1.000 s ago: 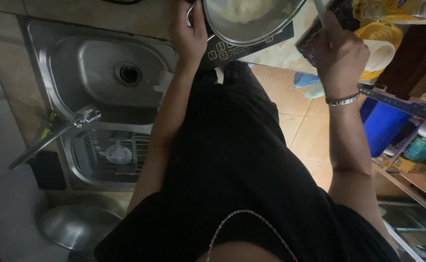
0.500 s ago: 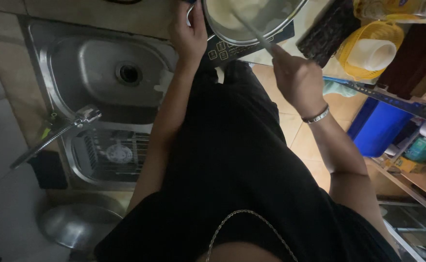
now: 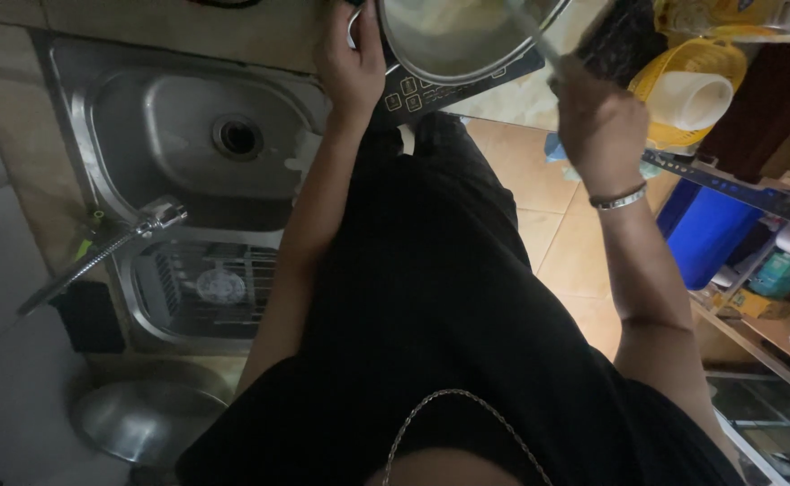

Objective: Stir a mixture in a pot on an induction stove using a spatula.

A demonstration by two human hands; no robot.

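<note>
A tan countertop [image 3: 143, 27] carries the dark cooktop [image 3: 431, 90], with a steel pot [image 3: 467, 36] on it.

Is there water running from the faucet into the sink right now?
No, the faucet shows no stream and the sink basin under it looks dry, with only the bare drain showing.

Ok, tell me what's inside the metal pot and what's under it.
Inside the metal pot is something pale yellowish, with a utensil held by the right hand reaching in. Under it sits a dark cooktop with buttons; the pot covers most of it.
</note>
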